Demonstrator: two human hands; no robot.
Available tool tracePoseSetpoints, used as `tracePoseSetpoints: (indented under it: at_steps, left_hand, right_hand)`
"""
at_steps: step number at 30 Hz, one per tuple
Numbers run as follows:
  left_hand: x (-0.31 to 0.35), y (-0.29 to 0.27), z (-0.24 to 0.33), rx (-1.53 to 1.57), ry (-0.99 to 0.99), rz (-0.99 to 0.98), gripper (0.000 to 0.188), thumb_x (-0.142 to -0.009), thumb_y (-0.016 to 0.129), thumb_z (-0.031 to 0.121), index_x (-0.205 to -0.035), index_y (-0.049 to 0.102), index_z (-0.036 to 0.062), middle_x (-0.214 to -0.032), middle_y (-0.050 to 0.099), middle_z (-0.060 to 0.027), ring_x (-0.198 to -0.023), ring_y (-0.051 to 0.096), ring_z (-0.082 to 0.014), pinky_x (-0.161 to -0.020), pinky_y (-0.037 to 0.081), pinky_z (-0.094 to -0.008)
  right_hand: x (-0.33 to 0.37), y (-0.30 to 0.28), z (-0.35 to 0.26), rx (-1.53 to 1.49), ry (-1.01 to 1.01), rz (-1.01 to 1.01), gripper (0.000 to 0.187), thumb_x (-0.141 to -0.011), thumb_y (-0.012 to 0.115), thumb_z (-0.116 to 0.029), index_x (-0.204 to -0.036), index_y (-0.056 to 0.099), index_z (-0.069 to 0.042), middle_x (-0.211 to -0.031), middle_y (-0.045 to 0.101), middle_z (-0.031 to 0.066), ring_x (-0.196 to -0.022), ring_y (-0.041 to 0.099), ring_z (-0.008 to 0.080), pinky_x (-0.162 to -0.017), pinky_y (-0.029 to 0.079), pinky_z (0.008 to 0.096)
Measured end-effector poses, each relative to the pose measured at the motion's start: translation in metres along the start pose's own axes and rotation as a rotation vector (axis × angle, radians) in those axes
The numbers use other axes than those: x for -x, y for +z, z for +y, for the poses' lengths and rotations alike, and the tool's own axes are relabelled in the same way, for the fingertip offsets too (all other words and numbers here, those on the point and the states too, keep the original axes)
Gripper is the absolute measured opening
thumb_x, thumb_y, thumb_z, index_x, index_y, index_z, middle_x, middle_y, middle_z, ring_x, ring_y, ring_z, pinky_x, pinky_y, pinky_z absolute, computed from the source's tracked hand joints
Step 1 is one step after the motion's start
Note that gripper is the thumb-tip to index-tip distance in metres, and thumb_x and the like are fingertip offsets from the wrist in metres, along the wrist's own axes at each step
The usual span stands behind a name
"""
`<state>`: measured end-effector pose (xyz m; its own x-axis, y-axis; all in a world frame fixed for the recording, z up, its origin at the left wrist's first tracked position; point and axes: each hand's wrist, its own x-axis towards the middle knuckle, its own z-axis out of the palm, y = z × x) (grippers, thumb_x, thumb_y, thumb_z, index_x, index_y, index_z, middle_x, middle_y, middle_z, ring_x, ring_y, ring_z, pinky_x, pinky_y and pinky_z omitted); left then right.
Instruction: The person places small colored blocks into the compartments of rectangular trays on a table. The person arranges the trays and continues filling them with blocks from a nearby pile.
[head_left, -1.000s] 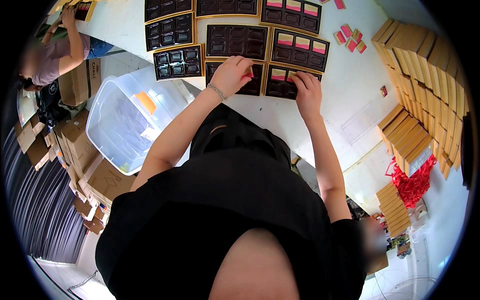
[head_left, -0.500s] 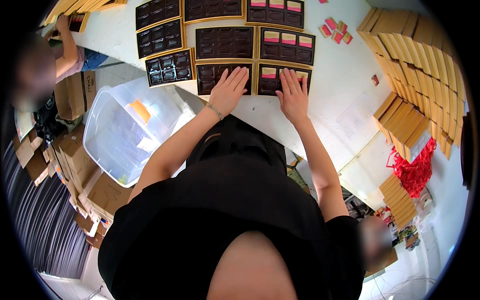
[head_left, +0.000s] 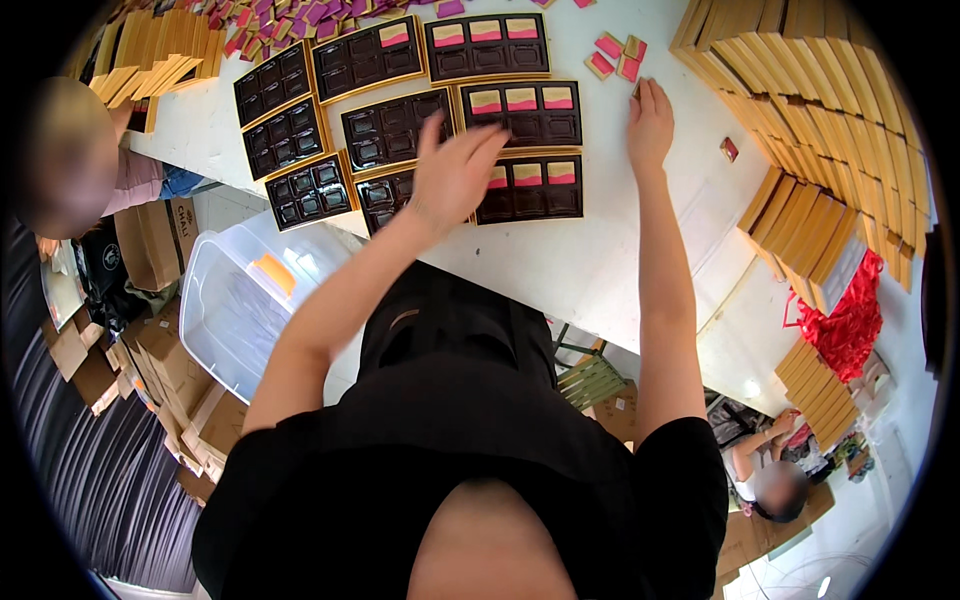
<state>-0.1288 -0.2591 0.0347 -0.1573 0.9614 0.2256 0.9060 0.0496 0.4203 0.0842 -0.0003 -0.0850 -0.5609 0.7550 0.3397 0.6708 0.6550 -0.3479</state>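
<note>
Several dark brown compartment trays with gold edges lie in rows on the white table. In the right-hand column, the near tray, the middle tray and the far tray carry small pink-and-cream wrapped pieces along their upper compartments. My left hand, smeared by motion, hovers with fingers apart over the near middle tray, covering part of it and of its right neighbour. Farther right, my right hand has its fingertips closed on a wrapped piece, mostly hidden, beside several loose wrapped pieces.
Purple and pink pieces are heaped at the far edge. Stacked gold-edged boxes line the right side, with red fabric below. A clear plastic bin stands left of me. Other people sit at far left and lower right.
My right hand has left the near right tray and reached right and away to the loose pieces. My left hand has lifted off the near trays. The view has shifted, showing the far heap.
</note>
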Motion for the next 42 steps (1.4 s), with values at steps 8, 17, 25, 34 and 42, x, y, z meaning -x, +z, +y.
tracePoseSetpoints:
  at_steps: [8, 17, 25, 34, 42]
  left_hand:
    - [-0.215, 0.115, -0.006, -0.165, 0.235, -0.418, 0.030, -0.079, 0.070, 0.017, -0.105, 0.060, 0.0088, -0.111, 0.060, -0.0078, -0.107, 0.058, -0.0291, -0.085, 0.052, -0.0406]
    - [-0.197, 0.096, -0.029, 0.376, -0.152, -0.179, 0.030, -0.087, 0.064, 0.026, -0.111, 0.070, 0.0098, -0.093, 0.071, -0.0119, -0.081, 0.069, -0.0198, -0.071, 0.055, -0.0330]
    - [-0.013, -0.019, -0.088, 1.186, -0.877, 0.348, 0.027, -0.083, 0.070, 0.009, -0.110, 0.067, 0.0060, -0.094, 0.070, -0.0100, -0.084, 0.068, -0.0141, -0.070, 0.058, -0.0273]
    - [0.018, -0.049, -0.138, 0.330, -0.359, -0.137, 0.044, -0.085, 0.056, 0.000, -0.127, 0.057, 0.0125, -0.106, 0.067, -0.0100, -0.089, 0.067, -0.0231, -0.080, 0.054, -0.0314]
    - [0.043, -0.023, -0.131, -0.038, -0.152, -0.064, 0.044, -0.090, 0.057, 0.022, -0.130, 0.050, 0.0056, -0.131, 0.055, -0.0093, -0.124, 0.050, -0.0269, -0.104, 0.038, -0.0421]
  right_hand:
    - [0.037, -0.026, -0.037, 0.055, 0.146, 0.036, 0.050, -0.079, 0.073, -0.027, -0.124, 0.058, -0.011, -0.117, 0.055, 0.0121, -0.102, 0.053, 0.0311, -0.085, 0.043, 0.0442]
    - [0.037, -0.028, -0.022, 0.011, -0.035, -0.012, 0.028, -0.081, 0.060, -0.001, -0.106, 0.067, -0.009, -0.112, 0.062, 0.0089, -0.107, 0.055, 0.0293, -0.092, 0.047, 0.0387]
    - [0.030, -0.041, -0.099, -0.160, 0.010, 0.063, 0.030, -0.079, 0.064, 0.002, -0.105, 0.067, -0.011, -0.108, 0.062, 0.0085, -0.101, 0.055, 0.0299, -0.088, 0.046, 0.0387]
    - [0.008, 0.028, -0.256, -0.474, -0.540, -0.143, 0.033, -0.070, 0.064, 0.008, -0.100, 0.062, -0.004, -0.109, 0.063, 0.0074, -0.097, 0.058, 0.0300, -0.085, 0.049, 0.0386]
    - [0.021, 0.007, -0.266, -0.117, -0.566, -0.281, 0.044, -0.084, 0.064, -0.019, -0.123, 0.056, -0.001, -0.137, 0.048, 0.0096, -0.130, 0.042, 0.0286, -0.103, 0.035, 0.0536]
